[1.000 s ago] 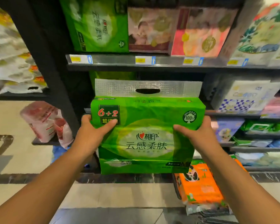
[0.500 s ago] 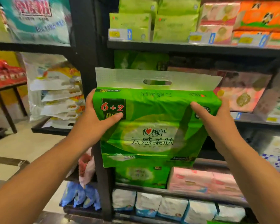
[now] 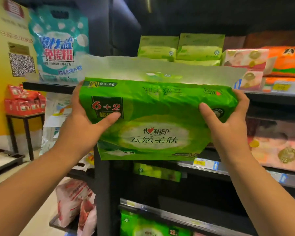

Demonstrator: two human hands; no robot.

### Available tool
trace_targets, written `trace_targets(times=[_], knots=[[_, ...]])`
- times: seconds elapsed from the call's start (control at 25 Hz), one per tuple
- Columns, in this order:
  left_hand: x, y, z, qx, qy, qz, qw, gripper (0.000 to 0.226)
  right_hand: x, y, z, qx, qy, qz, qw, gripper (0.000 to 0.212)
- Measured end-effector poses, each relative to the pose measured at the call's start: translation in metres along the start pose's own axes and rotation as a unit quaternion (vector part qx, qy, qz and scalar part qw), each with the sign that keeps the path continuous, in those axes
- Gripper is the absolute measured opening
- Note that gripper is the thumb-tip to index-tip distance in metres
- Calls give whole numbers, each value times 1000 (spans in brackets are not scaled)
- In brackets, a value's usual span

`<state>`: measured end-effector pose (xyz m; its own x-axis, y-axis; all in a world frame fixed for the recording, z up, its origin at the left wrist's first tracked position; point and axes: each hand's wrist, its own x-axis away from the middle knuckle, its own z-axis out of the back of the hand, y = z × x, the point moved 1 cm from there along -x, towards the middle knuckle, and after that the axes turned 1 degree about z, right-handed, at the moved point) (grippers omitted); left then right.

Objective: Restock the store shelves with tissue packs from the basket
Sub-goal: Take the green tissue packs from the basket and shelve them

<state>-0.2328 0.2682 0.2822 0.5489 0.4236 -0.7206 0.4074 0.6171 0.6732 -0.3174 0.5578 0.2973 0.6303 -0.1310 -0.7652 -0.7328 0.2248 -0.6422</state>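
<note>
The left grip point(image 3: 82, 128) was clamped on the left end of the green tissue pack point(image 3: 157, 130), thumb lying across the "6+2" label. The right grip point(image 3: 228, 125) was clamped on the right end, thumb on the front face. The pack was held in the air mid-view, tilted, its clear handle flap point(image 3: 126, 68) pointing to 12 o'clock. Behind, at 1 o'clock, light-green tissue packs point(image 3: 179, 48) sat on the upper shelf point(image 3: 271, 97). Pink packs point(image 3: 276, 154) lay at 3 o'clock, and a blue-and-white detergent bag point(image 3: 58, 45) stood at 10 o'clock.
</note>
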Motion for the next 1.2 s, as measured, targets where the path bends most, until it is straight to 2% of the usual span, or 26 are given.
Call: trace_targets(times=[0.16, 0.24, 0.4, 0.52, 0.64, 0.8, 0.96, 1.2], knots=[[-19, -8, -25, -7, 34, -30, 999, 98, -22, 25, -8, -31, 11, 51, 998, 88], [-24, -17, -36, -8, 40, -26, 999, 104, -31, 42, -12, -49, -3, 73, 996, 89], [-24, -25, -55, -20, 44, -15, 999, 107, -40, 80, -19, -66, -25, 75, 995, 103], [-28, -31, -70, -36, 30, -21, 999, 106, -42, 105, -23, -68, -22, 70, 995, 94], [-37, -45, -85, -45, 17, -37, 998, 91, -46, 127, -30, -41, -23, 55, 997, 86], [-49, -69, -101, -29, 18, -21, 999, 101, -47, 145, -40, 6, -13, 52, 999, 86], [-61, -95, -121, -40, 5, 2, 999, 100, -51, 165, -51, 59, 13, 81, 995, 85], [-75, -121, -143, -71, -39, 38, 996, 95, -58, 188, -74, 126, 1, 28, 992, 89]])
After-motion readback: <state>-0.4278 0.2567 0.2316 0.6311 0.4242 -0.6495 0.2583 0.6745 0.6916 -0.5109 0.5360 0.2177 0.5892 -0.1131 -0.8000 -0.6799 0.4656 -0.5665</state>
